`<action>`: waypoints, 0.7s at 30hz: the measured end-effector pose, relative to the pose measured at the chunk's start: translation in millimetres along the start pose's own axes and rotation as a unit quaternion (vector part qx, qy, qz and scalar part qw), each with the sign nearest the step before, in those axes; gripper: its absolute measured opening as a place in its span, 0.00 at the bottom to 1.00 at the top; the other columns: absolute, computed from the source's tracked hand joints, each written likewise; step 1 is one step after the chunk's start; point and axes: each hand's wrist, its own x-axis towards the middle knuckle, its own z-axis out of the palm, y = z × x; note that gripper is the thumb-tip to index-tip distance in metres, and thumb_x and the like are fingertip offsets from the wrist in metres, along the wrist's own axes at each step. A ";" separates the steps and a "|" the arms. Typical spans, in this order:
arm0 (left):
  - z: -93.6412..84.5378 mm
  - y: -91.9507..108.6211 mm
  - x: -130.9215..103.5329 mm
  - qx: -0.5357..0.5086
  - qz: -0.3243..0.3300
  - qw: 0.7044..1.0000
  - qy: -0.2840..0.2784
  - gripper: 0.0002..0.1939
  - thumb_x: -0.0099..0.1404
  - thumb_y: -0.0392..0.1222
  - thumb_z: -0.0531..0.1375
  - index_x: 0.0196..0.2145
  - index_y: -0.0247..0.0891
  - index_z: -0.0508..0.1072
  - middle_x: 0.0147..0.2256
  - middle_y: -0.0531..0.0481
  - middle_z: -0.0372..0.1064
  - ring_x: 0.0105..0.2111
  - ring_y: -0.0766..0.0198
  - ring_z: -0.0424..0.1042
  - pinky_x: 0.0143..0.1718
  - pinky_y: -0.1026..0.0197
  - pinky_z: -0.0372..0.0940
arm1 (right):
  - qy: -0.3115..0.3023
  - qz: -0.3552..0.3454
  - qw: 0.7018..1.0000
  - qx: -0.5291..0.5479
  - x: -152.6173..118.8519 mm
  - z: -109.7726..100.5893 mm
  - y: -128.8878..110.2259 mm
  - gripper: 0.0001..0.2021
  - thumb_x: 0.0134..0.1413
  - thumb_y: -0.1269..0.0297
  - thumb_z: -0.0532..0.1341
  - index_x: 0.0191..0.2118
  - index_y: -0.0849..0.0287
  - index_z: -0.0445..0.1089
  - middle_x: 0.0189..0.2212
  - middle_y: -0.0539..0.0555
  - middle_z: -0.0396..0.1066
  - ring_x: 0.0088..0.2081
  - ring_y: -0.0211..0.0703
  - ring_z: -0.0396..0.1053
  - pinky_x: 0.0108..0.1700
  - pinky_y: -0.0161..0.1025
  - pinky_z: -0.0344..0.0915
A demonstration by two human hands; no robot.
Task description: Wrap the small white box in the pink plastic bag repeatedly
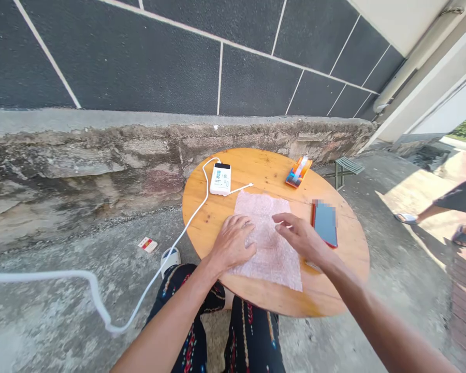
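A sheet of pinkish bubble wrap (274,264) lies spread on the round wooden table (202,228). My left hand (235,241) rests on the sheet's left edge, fingers stretched out and holding nothing. Over the right half of the sheet is my right hand (299,235), its fingers apart and slightly bent, with nothing in them. Whether it touches the sheet I cannot tell. Just right of that hand lies a phone (325,224) with a red edge. Something small and flat is partly hidden under my right wrist.
A white power bank (220,178) with a white cable (196,210) lies at the table's back left. An orange and blue tape dispenser (299,172) sits back right. Beyond are a folding stool (345,167) and a person's legs (437,207). A stone-based wall (140,171) runs behind.
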 end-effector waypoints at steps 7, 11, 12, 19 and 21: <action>-0.5 0.0 -0.4 0.013 0.006 1.000 0.003 0.22 0.52 0.38 0.60 0.47 0.40 0.70 0.53 0.46 0.63 0.56 0.54 0.56 0.60 0.49 0.51 | -0.033 -0.101 0.973 -0.203 -76.2 38.2 -29.8 0.17 0.57 0.70 0.53 0.52 0.58 0.67 0.55 0.61 0.63 0.54 0.55 0.62 0.52 0.56 0.63; -0.9 -0.1 -0.5 0.011 0.007 1.000 -0.001 0.21 0.53 0.38 0.60 0.46 0.41 0.71 0.53 0.47 0.63 0.57 0.54 0.56 0.60 0.49 0.51 | -0.008 -0.105 0.973 -0.204 -116.3 31.0 -8.7 0.18 0.59 0.67 0.53 0.54 0.55 0.65 0.56 0.58 0.64 0.55 0.53 0.63 0.51 0.52 0.66; -0.5 -0.7 -0.4 0.012 0.006 1.000 0.000 0.21 0.53 0.38 0.60 0.47 0.42 0.71 0.53 0.47 0.63 0.57 0.54 0.56 0.60 0.49 0.51 | -0.005 -0.108 0.974 -0.202 -124.5 29.5 -6.5 0.17 0.59 0.67 0.53 0.54 0.54 0.65 0.55 0.58 0.64 0.55 0.52 0.64 0.51 0.52 0.66; -4.9 -1.0 -5.4 0.006 0.011 1.000 0.019 0.20 0.55 0.38 0.60 0.47 0.41 0.72 0.53 0.48 0.64 0.58 0.54 0.56 0.60 0.48 0.51 | 0.032 -0.086 0.981 -0.171 -150.3 12.9 -4.8 0.12 0.60 0.67 0.52 0.46 0.52 0.69 0.45 0.56 0.71 0.47 0.50 0.69 0.47 0.50 0.66; -10.2 3.8 -11.2 0.004 0.020 1.000 0.018 0.19 0.55 0.36 0.59 0.46 0.41 0.73 0.51 0.48 0.66 0.57 0.55 0.58 0.60 0.49 0.52 | 0.087 -0.052 0.980 -0.174 -147.1 2.4 4.9 0.13 0.60 0.65 0.52 0.47 0.53 0.68 0.48 0.57 0.69 0.49 0.51 0.68 0.48 0.50 0.66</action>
